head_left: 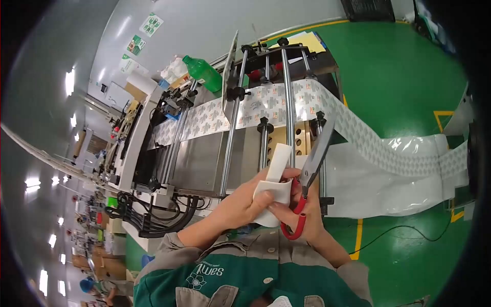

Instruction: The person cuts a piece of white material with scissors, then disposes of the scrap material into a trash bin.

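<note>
My left hand (245,202) grips a roll of white tape (272,192), with a white strip (279,159) sticking up from it. My right hand (302,217) holds red-handled scissors (307,189), blades pointing up and right near the strip. Both hands meet in front of my chest, just before the machine's metal rollers (287,97).
A printed film web (358,128) runs over the rollers and across the machine bed (199,158) to the right. A green bottle (203,71) stands behind the machine. Black cables (153,215) hang at the left. Green floor (404,66) with yellow lines lies to the right.
</note>
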The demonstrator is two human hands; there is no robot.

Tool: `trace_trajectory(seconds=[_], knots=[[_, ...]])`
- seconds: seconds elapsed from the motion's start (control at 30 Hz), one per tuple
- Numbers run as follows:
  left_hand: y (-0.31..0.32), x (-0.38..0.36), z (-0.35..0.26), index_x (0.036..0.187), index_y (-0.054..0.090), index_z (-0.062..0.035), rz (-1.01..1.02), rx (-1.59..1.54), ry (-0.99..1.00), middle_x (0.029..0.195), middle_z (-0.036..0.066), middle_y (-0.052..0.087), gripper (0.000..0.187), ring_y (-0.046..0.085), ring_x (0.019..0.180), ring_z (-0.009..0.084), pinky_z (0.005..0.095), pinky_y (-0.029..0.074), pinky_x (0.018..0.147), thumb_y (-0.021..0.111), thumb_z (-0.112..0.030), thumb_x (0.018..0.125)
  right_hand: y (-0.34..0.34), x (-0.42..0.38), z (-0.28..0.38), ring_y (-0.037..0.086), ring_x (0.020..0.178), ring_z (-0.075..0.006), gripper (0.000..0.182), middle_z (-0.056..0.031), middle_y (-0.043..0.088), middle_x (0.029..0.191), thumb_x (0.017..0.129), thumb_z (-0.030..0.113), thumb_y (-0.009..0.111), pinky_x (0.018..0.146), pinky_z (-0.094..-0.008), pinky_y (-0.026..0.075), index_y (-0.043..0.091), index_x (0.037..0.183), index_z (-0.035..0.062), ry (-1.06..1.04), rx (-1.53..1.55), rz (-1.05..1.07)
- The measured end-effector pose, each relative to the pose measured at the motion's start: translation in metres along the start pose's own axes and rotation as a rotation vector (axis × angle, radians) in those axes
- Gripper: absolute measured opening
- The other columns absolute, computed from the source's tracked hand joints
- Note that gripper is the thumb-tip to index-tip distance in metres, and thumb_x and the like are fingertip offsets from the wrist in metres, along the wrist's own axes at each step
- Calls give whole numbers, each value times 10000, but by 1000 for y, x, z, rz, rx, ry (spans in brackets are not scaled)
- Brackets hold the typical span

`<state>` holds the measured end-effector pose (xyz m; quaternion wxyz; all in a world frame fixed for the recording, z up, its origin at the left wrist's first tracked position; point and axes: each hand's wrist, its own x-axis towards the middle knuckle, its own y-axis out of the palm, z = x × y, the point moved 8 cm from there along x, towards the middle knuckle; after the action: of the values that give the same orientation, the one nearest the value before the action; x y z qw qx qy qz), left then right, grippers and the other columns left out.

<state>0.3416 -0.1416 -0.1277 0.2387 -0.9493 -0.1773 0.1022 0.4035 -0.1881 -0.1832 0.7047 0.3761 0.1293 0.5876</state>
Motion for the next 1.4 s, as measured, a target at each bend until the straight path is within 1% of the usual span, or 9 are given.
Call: trace_trajectory(seconds=[0.1,0.23,0.37,0.43,0.57,0.77,1.23,1.3,1.4], knots=[[-4,-7,3,1368,290,12,98,-43,64,1384,179,340,585,300,1303,262,359,221,1059,316,-399,953,0,1,-9,538,1007,-169,534,-104,526,1093,761,-55,616,857,-304,444,355,1217,39,98,-183,-36],[-51,-15,10,1385,300,-32,45,-165,206,1335,143,421,598,474,1133,266,343,369,944,387,-397,920,-2,3,-10,552,980,-184,595,-107,562,1010,690,-36,599,858,-328,449,329,1218,15,30,-32,-181],[-175,-20,40,1269,455,-1,-731,-26,343,1312,129,460,598,451,1186,230,372,362,968,188,-447,974,-13,5,-6,576,849,-221,544,-110,560,943,642,22,558,810,-351,472,359,1148,40,-83,-143,-364],[-208,4,79,1359,325,-17,-802,-108,318,1404,124,347,524,313,1299,254,364,231,1067,190,-363,989,-20,3,-13,565,857,-229,545,-107,531,945,659,26,545,808,-361,479,366,1172,57,-167,-145,-365],[-190,61,149,1403,151,31,-656,107,289,1478,182,148,617,172,1360,271,321,116,1107,180,-412,975,-30,2,-29,561,872,-215,557,-93,531,975,673,37,571,819,-362,480,388,1198,55,-141,-156,-386],[-204,72,158,1394,217,10,-527,-104,279,1420,201,247,654,224,1328,259,328,140,1093,166,-479,963,-9,3,-26,587,787,-218,444,-106,553,889,680,101,570,685,-351,527,443,1101,41,-208,-295,-489],[-291,205,191,1327,346,-34,-690,-30,312,1377,223,350,587,244,1302,406,392,120,1095,198,-456,946,5,-24,-29,557,874,-240,610,-115,498,975,657,104,557,767,-377,503,329,1222,60,-151,-366,-625],[-293,224,208,1333,315,2,-643,21,191,1381,177,358,513,308,1287,351,429,169,1089,144,-309,962,5,-25,-31,559,869,-241,585,-113,502,974,665,93,542,763,-378,504,338,1212,63,-147,-363,-631],[-289,235,220,1369,294,-122,-695,126,170,1438,82,296,538,215,1323,399,500,163,1073,180,-420,936,12,-21,-34,560,859,-240,547,-114,511,959,669,88,551,758,-379,505,360,1181,60,-150,-353,-653]])
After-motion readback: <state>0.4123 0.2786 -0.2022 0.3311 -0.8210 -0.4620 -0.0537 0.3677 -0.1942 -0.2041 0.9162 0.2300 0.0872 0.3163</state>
